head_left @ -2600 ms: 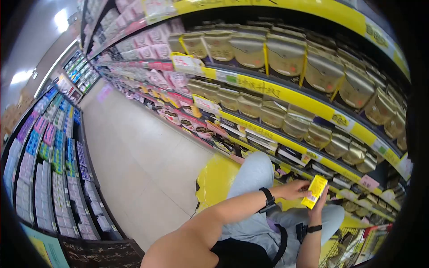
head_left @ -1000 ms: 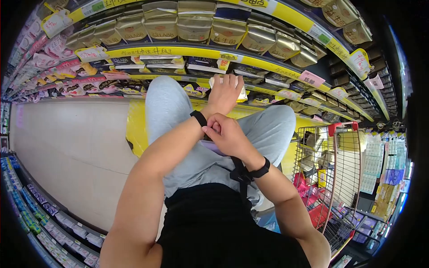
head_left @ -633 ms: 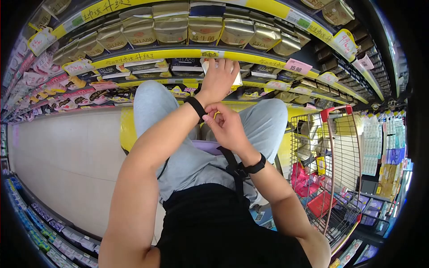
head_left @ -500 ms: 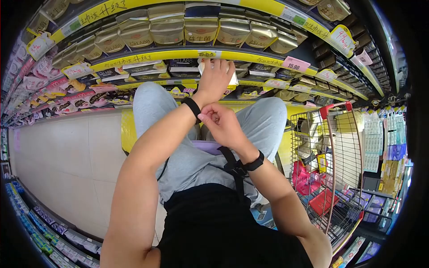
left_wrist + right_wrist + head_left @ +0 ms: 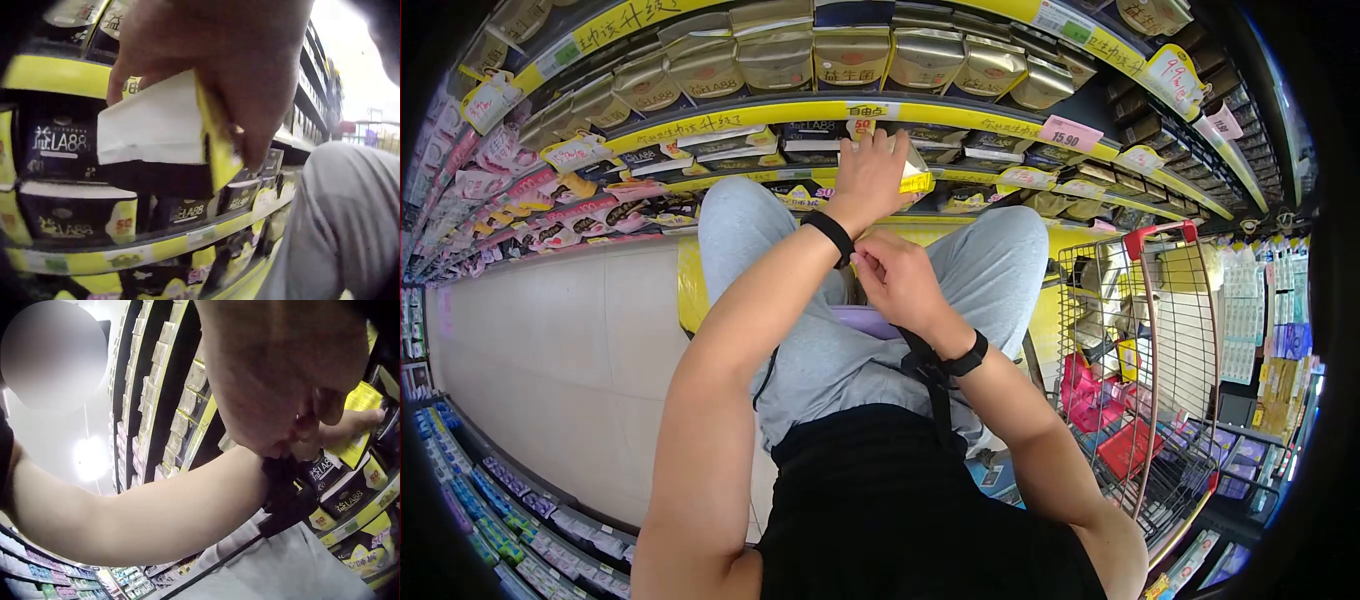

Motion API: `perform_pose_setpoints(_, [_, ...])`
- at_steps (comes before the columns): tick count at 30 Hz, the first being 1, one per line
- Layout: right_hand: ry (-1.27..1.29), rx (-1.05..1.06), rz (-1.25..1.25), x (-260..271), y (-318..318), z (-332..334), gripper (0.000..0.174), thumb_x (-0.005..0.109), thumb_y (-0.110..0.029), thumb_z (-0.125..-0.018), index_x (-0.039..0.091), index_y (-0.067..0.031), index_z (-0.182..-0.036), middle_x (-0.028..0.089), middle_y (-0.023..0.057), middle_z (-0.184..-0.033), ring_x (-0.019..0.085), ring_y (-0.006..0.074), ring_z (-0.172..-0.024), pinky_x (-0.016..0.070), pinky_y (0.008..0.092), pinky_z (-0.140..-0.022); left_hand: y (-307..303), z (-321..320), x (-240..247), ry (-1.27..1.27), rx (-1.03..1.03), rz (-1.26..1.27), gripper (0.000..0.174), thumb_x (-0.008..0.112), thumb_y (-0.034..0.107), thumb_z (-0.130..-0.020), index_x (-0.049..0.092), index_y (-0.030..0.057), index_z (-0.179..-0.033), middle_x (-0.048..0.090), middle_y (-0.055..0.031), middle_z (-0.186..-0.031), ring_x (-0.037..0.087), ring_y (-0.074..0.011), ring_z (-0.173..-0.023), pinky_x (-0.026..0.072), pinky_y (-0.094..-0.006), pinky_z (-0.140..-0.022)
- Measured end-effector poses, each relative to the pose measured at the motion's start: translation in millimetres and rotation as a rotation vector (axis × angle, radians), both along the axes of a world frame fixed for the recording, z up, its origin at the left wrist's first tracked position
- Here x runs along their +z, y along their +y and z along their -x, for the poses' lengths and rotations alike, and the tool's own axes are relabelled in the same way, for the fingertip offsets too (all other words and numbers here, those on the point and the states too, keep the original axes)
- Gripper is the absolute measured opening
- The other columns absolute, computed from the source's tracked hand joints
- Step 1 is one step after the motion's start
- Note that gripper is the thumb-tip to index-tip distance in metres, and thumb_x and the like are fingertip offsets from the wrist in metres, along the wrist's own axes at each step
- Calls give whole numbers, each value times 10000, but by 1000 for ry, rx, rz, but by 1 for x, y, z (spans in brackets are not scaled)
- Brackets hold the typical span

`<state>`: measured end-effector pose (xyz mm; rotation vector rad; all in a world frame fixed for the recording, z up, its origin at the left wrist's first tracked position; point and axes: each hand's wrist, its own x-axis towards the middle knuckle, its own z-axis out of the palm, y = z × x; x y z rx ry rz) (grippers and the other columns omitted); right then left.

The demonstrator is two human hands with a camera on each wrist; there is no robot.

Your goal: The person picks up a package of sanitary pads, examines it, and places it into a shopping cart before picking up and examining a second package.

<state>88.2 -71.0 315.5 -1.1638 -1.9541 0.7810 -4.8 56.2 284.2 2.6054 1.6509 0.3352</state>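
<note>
The weak spot I see is at twelve o'clock in the head view, where the white, black and yellow rectangular box (image 5: 153,128) sits tilted in the left hand (image 5: 872,182), near the dark printed boxes (image 5: 69,209) on the yellow-edged metal shelf (image 5: 970,118). Held from above, it could slip or twist if the fingers slackened; an edge could catch the shelf lip or nudge a neighbouring box if the wrist dipped. The right hand (image 5: 900,285), close against the left wrist's black band (image 5: 832,238), could also tug the arm off line.

I read the left hand as spread about the box's width, fingers on one side and thumb apparently on the other. The right hand's fingers are curled in narrowly at the band; whether they pinch it, I cannot tell from my end.
</note>
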Motion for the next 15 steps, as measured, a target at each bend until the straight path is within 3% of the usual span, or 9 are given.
perform_pose_setpoints(5, [-163, -8, -5, -14, 0, -16, 79, 637, -85, -845, 628, -12, -872, 625, 149, -834, 626, 383, -711, 502, 470, -626, -2, -5, 12, -133, 74, 183, 964, 826, 554, -700, 428, 74, -1436, 579, -208, -1258, 573, -360, -1207, 443, -537, -947])
perform_pose_setpoints(8, [-188, -14, -17, -10, -1, -19, 94, 636, -108, -849, 633, -18, -874, 632, 145, -845, 635, 386, -728, 511, 477, -638, -4, -9, 16, -382, 175, 287, 961, 800, 584, -722, 425, 50, -1426, 583, -231, -1269, 591, -388, -1178, 458, -533, -964])
perform_pose_setpoints(9, [-187, -17, -21, -7, -1, -18, 99, 635, -115, -850, 635, -19, -876, 633, 144, -847, 638, 386, -733, 513, 479, -642, 0, -10, 6, -471, 177, 236, 881, 814, 515, -770, 434, 29, -1399, 618, -199, -1242, 641, -336, -1105, 509, -443, -924])
perform_pose_setpoints(12, [-185, -10, -5, -2, -2, -15, 109, 634, -131, -858, 639, -24, -878, 635, 141, -853, 641, 393, -747, 520, 486, -654, 16, -22, -33, -1273, 252, 513, 864, 861, 451, -748, 443, -12, -1345, 655, -160, -1162, 670, -270, -1030, 537, -380, -859])
perform_pose_setpoints(13, [-183, -6, -5, -1, -3, -15, 103, 638, -126, -855, 639, -25, -877, 633, 140, -844, 640, 386, -737, 518, 480, -649, 7, -19, -9, -1577, 259, 721, 778, 855, 353, -801, 438, -24, -1339, 666, -127, -1156, 670, -197, -980, 545, -325, -823])
perform_pose_setpoints(15, [-181, 3, -6, 0, -4, -18, 93, 645, -115, -850, 638, -26, -876, 628, 137, -826, 637, 372, -717, 514, 468, -639, 2, -24, -7, -1658, 332, 658, 729, 840, 317, -826, 440, -20, -1333, 666, -110, -1143, 665, -173, -969, 545, -305, -812])
